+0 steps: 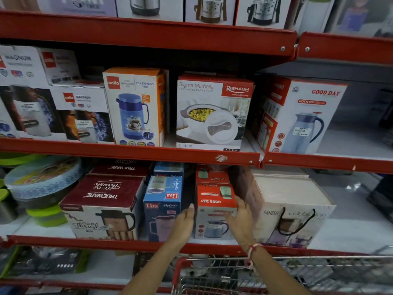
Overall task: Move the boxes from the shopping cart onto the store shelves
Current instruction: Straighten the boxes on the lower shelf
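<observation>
A small red and white Good Day box (212, 209) with a jug picture stands on the lower red shelf (85, 241), between a blue Liza box (162, 207) and a large Ganesh box (293, 211). My left hand (184, 224) lies flat against its left side. My right hand (240, 220) presses on its right front corner, fingers spread. Both hands hold the box between them. The shopping cart (234, 275) with its red handle is below my arms; what lies in it is blurred.
A maroon Trueware box (102, 201) stands left of the Liza box. The middle shelf holds a Cello jug box (136, 107), a Rishabh casserole box (212, 111) and a bigger Good Day box (302, 116). Plastic containers (42, 184) sit at far left.
</observation>
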Tool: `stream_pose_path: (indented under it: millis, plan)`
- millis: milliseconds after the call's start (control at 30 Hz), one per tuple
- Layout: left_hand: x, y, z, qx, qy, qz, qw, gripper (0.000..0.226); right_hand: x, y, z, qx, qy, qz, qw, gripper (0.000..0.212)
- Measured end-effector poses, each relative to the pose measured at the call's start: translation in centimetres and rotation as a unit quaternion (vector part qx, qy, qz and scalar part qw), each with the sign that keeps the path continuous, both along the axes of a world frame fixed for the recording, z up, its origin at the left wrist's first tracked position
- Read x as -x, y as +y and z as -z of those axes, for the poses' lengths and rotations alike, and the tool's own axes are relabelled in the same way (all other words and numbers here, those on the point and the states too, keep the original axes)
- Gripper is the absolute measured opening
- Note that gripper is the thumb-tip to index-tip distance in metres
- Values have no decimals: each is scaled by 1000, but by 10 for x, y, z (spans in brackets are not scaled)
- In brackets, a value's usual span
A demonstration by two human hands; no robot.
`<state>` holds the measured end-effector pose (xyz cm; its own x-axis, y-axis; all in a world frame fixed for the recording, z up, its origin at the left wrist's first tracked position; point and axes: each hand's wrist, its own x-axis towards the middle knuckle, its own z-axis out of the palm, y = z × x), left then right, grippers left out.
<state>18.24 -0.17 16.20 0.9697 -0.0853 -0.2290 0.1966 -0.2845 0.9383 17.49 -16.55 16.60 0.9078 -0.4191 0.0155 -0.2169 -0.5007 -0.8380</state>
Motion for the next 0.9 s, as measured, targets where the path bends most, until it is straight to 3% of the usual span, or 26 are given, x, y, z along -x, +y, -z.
stream_pose_path:
  millis: [133, 200, 433, 700, 800, 900]
  plan:
    - [-15, -27, -1, -32, -4, 26, 999, 53, -6, -21, 1, -47, 100, -55, 992, 92]
    - [-16, -28, 2, -17, -7, 24, 1000, 50, -5, -23, 1, -85, 128, -103, 983, 95]
    - [-7, -12, 13, 1, -14, 10, 1000, 44, 11, -28, 8, -50, 85, -142, 985, 61]
    - [1, -6, 11, -29, -18, 55, 998, 66, 21, -23, 2, -27, 98, -137, 985, 57]
    - [2, -5, 1, -38, -9, 65, 997, 55, 19, -20, -6, -9, 92, -139, 986, 52]
    - [-2, -3, -18, -73, -108, 51, 990, 40, 9, -19, -31, 18, 15, -112, 993, 53]
